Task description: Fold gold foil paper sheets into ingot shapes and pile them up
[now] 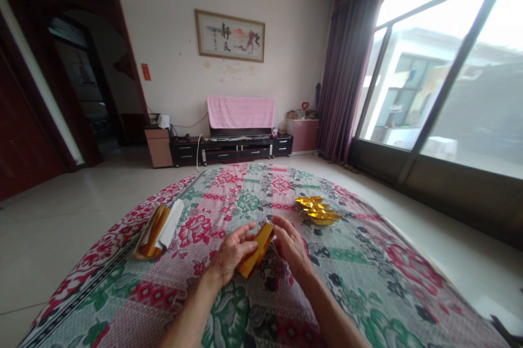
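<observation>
A folded strip of gold foil paper (254, 254) is held at a slant above the patterned cloth (245, 310). My left hand (232, 252) pinches its left side, thumb on top. At the strip's upper right end is my right hand (291, 244), its fingers bent around that corner; its fingertips look closed on the edge. Off to the right lies a row of folded shiny gold pieces (318, 211). A curled stack of gold and white sheets (157, 232) rests on the cloth at the left.
The cloth covers a rounded table. Beyond it stand a low black cabinet (235, 153) with a pink cloth (241, 112) above it, and a pink side cabinet (302, 135). Large windows and a purple curtain (343, 65) are at the right.
</observation>
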A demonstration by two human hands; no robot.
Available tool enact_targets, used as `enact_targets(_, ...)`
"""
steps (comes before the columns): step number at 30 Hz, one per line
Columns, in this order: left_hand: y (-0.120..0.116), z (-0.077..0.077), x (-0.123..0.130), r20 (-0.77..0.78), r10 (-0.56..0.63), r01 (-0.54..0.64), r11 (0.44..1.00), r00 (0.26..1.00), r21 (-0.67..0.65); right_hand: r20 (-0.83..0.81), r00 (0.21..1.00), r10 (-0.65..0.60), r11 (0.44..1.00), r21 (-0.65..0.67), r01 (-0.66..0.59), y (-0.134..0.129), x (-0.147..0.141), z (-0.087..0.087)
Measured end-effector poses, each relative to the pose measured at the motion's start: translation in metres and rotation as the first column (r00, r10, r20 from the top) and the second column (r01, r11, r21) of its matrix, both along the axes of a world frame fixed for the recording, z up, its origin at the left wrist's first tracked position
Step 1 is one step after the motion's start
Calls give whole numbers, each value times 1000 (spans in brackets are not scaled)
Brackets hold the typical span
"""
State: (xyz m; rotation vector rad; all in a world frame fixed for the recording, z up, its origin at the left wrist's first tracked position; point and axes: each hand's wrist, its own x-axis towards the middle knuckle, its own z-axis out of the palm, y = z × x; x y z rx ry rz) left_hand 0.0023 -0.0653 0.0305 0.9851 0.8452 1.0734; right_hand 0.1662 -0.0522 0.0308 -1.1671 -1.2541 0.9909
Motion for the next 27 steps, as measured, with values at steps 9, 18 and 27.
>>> enact_targets(9, -1, 3, -6, -110, -98, 99, 995, 989, 7, -330, 914, 238, 952, -108, -287, 1, 5, -9)
enact_targets(18, 10, -2, -5, -490, 321, -135, 916, 810, 376, 67, 997, 25, 998, -67, -21, 11, 4, -15)
enact_targets(27, 12, -13, -17, -608, 525, 122, 689, 595, 715, 371, 901, -225, 971, 11, 239, 15, 7, -19)
